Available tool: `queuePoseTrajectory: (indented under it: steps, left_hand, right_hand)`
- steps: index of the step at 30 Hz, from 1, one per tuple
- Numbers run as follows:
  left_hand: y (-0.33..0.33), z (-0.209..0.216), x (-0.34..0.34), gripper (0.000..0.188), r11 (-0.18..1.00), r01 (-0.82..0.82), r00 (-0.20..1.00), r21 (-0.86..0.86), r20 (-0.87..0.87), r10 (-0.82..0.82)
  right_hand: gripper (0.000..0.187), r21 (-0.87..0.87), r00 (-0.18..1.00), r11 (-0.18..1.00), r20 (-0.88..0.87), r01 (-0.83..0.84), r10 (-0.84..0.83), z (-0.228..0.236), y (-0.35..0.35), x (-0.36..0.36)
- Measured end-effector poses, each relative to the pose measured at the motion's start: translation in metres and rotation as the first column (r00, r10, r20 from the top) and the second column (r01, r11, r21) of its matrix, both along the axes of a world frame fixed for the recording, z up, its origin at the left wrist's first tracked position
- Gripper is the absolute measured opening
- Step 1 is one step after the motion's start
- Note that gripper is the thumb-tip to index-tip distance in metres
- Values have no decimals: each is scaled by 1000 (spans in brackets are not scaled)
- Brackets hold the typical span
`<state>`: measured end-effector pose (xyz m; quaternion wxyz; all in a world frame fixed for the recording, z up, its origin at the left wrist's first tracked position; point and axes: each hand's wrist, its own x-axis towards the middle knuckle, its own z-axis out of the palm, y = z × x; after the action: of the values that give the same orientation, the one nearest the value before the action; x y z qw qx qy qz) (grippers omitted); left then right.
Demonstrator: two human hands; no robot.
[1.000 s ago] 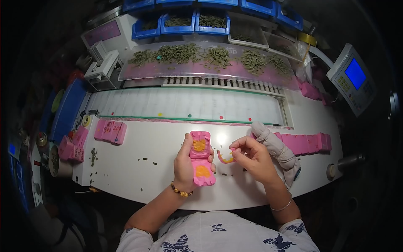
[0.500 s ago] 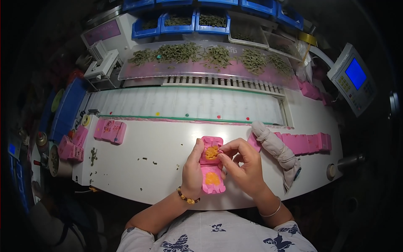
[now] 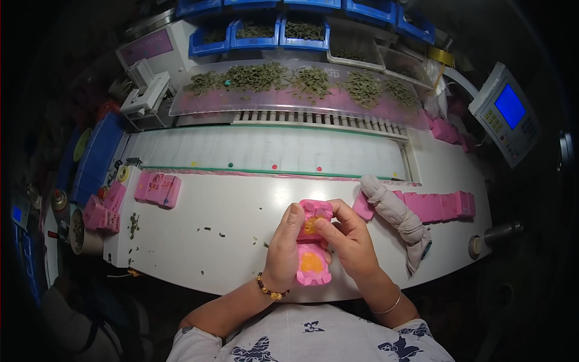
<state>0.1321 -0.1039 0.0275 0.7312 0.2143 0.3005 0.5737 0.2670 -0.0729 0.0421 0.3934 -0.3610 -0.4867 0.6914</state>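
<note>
A pink rubber mold (image 3: 312, 248) lies opened out in two halves above the near edge of the table, the halves joined end to end. Orange-yellow shapes (image 3: 312, 262) show in the middle of each half. My left hand (image 3: 281, 252) wraps the mold's left side, thumb along the upper half. From the right, my right hand (image 3: 354, 246) grips the upper half, its thumb pressed on the orange area and its index finger behind the top edge. Whether the orange is a loose piece or the cavity's own colour, I cannot tell.
A row of pink molds (image 3: 425, 206) stands at the right beside a bundled grey cloth (image 3: 395, 211). More pink molds (image 3: 158, 189) sit at the left. Beyond runs a white conveyor belt (image 3: 271, 148) with coloured dots. Behind it, a clear tray (image 3: 211, 104) holds piles of small green pieces.
My right thumb has moved onto the orange area and the fingers behind the upper half, which is bent back slightly. The mold has shifted a little right. The belt's dots have moved left.
</note>
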Motion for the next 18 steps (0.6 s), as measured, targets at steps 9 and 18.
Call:
queuePoseTrajectory:
  steps: [9, 18]
  left_hand:
    - [3, 6, 8, 27, 963, -171, 954, 209, -210, 215]
    - [5, 5, 4, 21, 940, -125, 917, 318, -324, 232]
  right_hand:
    - [8, 181, 965, 948, -96, 260, -246, -10, -2, -9]
    - [8, 222, 974, 949, -87, 225, -211, -9, -3, -4]
